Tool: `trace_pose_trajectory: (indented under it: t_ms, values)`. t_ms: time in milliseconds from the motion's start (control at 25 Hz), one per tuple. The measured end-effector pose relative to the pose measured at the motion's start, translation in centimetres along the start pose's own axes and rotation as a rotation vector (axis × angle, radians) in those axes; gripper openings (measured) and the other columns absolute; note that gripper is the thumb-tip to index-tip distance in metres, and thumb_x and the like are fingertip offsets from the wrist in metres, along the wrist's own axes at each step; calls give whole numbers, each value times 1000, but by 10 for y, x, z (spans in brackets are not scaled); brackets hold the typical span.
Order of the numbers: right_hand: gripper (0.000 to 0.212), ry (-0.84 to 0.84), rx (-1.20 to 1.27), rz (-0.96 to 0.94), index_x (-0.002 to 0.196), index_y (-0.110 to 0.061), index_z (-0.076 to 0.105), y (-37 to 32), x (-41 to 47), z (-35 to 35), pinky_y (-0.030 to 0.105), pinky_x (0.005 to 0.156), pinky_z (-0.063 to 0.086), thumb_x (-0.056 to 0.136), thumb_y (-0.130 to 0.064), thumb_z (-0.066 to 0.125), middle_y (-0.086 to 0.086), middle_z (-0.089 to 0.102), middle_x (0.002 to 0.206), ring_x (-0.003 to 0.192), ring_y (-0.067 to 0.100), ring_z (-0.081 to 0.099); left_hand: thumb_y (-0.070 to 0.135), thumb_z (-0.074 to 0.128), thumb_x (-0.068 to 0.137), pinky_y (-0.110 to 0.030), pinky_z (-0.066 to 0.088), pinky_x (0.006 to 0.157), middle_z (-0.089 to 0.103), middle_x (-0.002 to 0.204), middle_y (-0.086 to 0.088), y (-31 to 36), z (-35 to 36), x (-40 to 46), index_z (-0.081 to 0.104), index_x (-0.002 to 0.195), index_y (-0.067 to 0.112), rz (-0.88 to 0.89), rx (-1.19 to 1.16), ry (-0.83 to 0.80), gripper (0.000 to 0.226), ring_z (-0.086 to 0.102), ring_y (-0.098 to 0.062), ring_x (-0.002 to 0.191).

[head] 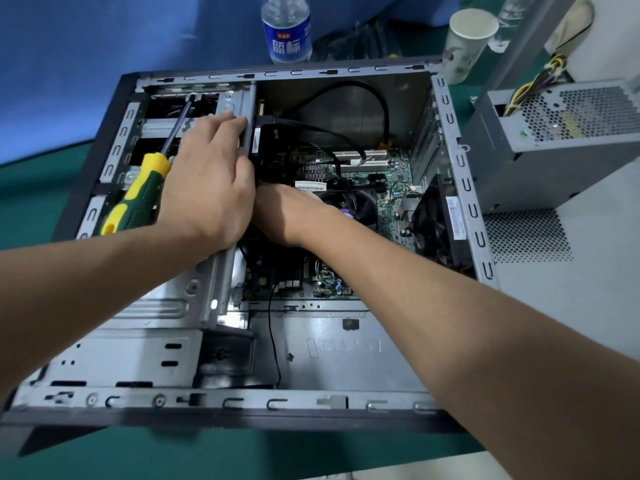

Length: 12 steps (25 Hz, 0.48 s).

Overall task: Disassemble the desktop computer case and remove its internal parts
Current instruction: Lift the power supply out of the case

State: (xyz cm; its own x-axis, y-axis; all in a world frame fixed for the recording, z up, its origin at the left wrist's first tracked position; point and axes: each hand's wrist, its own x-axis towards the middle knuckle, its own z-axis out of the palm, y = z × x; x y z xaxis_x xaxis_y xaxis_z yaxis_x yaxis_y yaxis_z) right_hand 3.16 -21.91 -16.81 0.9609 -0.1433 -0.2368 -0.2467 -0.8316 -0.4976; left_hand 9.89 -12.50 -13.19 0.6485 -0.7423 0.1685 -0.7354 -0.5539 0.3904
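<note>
Open computer case (311, 403) lies on its side on the green table (242, 455), motherboard (391, 178) exposed at far right inside. Left hand (207, 181) rests on the drive cage (194, 299), fingers curled over its far edge, just beside the green-and-yellow screwdriver (138, 195) lying on the cage. Right hand (287, 213) reaches under the left hand; fingers hidden, grip cannot be told. Removed power supply (554, 140) sits right of the case.
</note>
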Motion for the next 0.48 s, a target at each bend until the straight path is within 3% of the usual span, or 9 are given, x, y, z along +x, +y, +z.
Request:
trace_pose_trajectory:
  t_ms: [320, 480]
  values:
    - [23, 102, 78, -9, 107, -6, 65, -1, 0, -2, 32, 70, 34, 92, -11, 49, 18, 66, 112, 105, 35, 60, 16, 36, 101, -32, 19, 118, 33, 153, -11, 1, -1, 0, 39, 147, 8, -2, 1, -3, 47, 27, -22, 143]
    - [27, 97, 56, -8, 113, -7, 63, 1, -1, -1, 32, 71, 33, 93, -12, 46, 18, 63, 118, 110, 36, 59, 17, 35, 101, -31, 19, 117, 33, 154, -10, 0, 0, 0, 38, 148, 9, -1, 2, -1, 47, 26, -21, 143]
